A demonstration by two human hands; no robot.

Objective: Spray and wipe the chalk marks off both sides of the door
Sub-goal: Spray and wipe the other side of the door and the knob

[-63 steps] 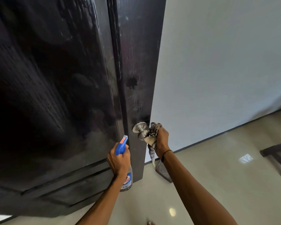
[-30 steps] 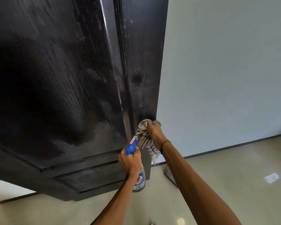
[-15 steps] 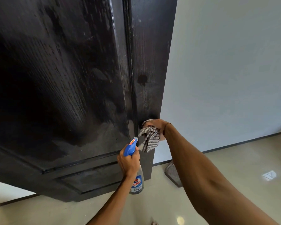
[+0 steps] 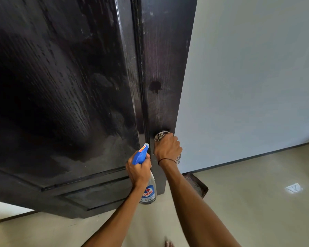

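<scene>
The black wooden door (image 4: 70,86) fills the left and middle of the view, its panel streaked with wet patches and faint pale smears. My left hand (image 4: 139,169) grips a clear spray bottle (image 4: 149,191) with a blue trigger head, held upright just in front of the door's lower panel. My right hand (image 4: 167,147) is curled over the round metal knob (image 4: 161,134) near the door's edge, with the striped cloth (image 4: 177,159) bunched under the palm; only a scrap of cloth shows by the wrist.
A pale wall (image 4: 248,77) stands right of the door's edge. The glossy beige floor (image 4: 248,211) runs below, with a dark wedge-shaped doorstop (image 4: 194,184) lying at the door's foot. Toes of a bare foot (image 4: 169,244) show at the bottom edge.
My right hand turned over on the knob, so its back now faces me and the cloth is mostly hidden beneath it. The left hand with the bottle stayed nearly still.
</scene>
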